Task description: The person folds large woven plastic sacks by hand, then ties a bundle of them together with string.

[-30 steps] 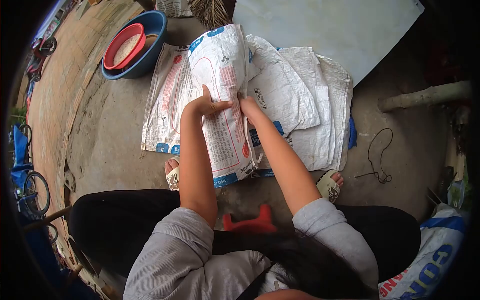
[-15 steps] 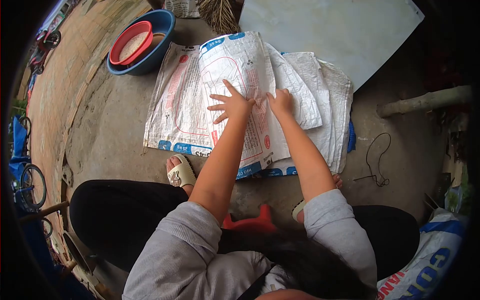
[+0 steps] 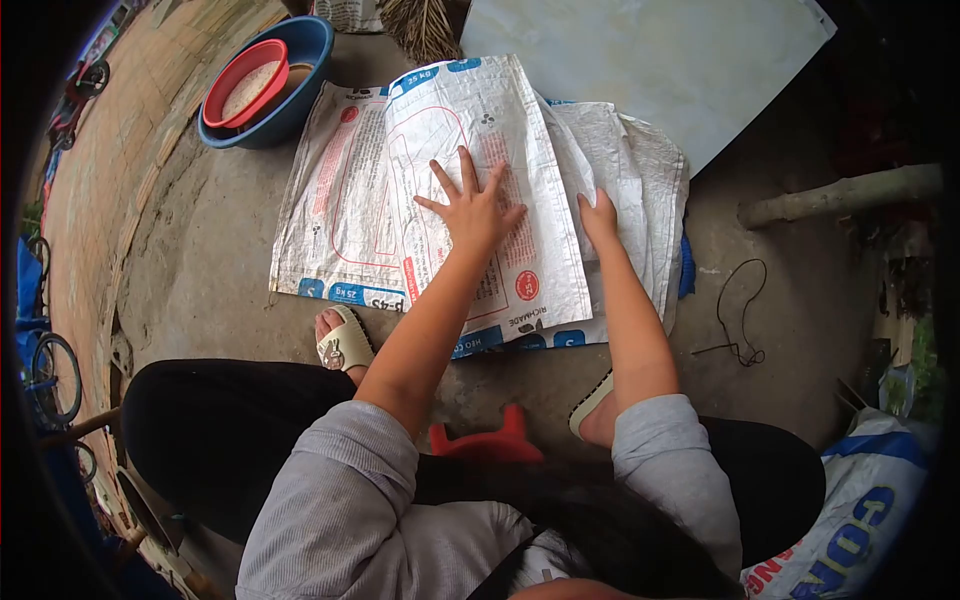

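Observation:
My left hand point(image 3: 474, 208) lies flat with its fingers spread on a white printed sack point(image 3: 545, 235), which rests on top of other flattened sacks. Beyond that sack's right edge, my right hand point(image 3: 599, 218) touches a plain white layer point(image 3: 625, 190); the thumb points up and the other fingers are mostly hidden, so its grip is unclear. Another printed sack point(image 3: 335, 190) sticks out on the left of the pile.
A blue basin point(image 3: 318, 62) holding a red basin point(image 3: 215, 108) stands at the upper left. A pale board point(image 3: 640, 60) lies behind the sacks. To the right are a wooden pole point(image 3: 840, 198) and a thin black cord point(image 3: 722, 310). A red stool point(image 3: 487, 443) is below me.
The top sack now lies flatter, with its right edge spread out to the right. My right hand has let go of that edge and moved right onto the layer beyond it.

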The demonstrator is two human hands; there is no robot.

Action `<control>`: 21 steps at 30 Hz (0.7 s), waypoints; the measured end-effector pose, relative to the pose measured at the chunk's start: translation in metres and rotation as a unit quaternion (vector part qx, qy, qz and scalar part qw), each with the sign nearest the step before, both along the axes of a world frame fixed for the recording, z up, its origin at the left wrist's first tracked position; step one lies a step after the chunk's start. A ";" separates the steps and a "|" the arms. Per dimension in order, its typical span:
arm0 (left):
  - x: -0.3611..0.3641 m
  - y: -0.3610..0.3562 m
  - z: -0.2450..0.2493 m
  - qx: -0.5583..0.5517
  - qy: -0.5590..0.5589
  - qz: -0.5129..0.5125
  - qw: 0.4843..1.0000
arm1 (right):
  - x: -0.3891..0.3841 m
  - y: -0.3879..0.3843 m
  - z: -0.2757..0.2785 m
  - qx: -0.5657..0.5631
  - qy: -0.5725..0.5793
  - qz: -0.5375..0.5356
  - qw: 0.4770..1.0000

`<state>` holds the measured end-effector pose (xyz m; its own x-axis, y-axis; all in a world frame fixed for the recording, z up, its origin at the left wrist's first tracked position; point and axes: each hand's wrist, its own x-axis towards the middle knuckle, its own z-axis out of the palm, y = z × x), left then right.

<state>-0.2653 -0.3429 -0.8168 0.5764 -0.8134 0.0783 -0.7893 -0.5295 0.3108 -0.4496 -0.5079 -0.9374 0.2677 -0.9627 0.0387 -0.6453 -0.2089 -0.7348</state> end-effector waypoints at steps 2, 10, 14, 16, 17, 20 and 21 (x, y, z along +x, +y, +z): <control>-0.004 0.000 0.001 0.021 0.012 -0.013 1.000 | -0.002 0.026 0.016 -0.024 0.041 -0.011 0.999; 0.007 -0.007 -0.018 -0.004 0.017 0.059 0.998 | -0.017 0.092 0.080 -0.057 0.012 -0.024 0.998; 0.028 -0.017 -0.017 -0.034 0.047 0.113 0.992 | -0.016 0.123 0.115 -0.018 0.017 -0.038 0.999; 0.048 -0.025 -0.009 -0.062 0.103 0.171 0.978 | -0.022 0.141 0.121 0.006 0.066 -0.064 0.996; 0.050 -0.029 -0.008 -0.066 0.107 0.171 0.977 | -0.027 0.144 0.119 0.001 0.069 -0.063 0.996; 0.054 -0.028 0.000 -0.048 0.130 0.193 0.971 | -0.030 0.153 0.093 -0.002 0.050 -0.094 0.994; 0.044 -0.030 -0.008 -0.033 0.099 0.178 0.978 | -0.030 0.153 0.082 -0.006 0.045 -0.088 0.995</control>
<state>-0.2212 -0.3728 -0.8245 0.8315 -0.5553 -0.0178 -0.4795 -0.7334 0.4820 -0.4798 -0.3554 -0.8551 0.0971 -0.9947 0.0328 -0.7364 -0.0940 -0.6700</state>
